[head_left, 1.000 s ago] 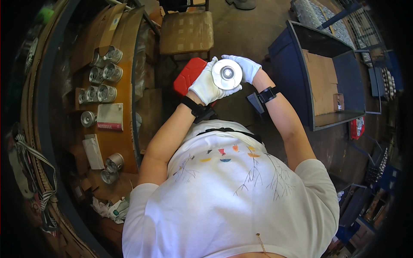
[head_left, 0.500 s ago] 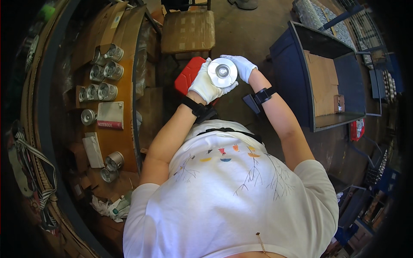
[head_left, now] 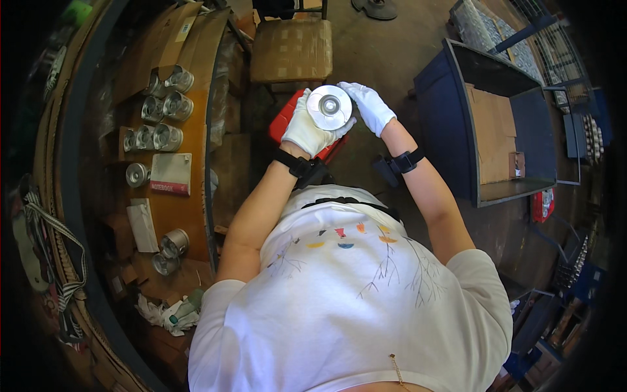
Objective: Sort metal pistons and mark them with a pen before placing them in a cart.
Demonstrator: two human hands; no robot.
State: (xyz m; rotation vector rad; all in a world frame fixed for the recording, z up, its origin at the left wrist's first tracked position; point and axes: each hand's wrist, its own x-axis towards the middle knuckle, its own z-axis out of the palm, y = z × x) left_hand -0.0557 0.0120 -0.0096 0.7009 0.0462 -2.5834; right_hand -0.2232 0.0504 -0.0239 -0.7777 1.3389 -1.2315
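The left hand (head_left: 304, 129) holds the round metal part (head_left: 329, 108) right of the surface (head_left: 198, 134), further left than before; the right hand (head_left: 369, 108), drawn slightly away, is near its rim, grip unclear.

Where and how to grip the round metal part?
Probably the rim of the round metal part, from the right: its circular face points toward the camera, and the left hand cups it from left and below, leaving the upper-right edge exposed beside the right hand.
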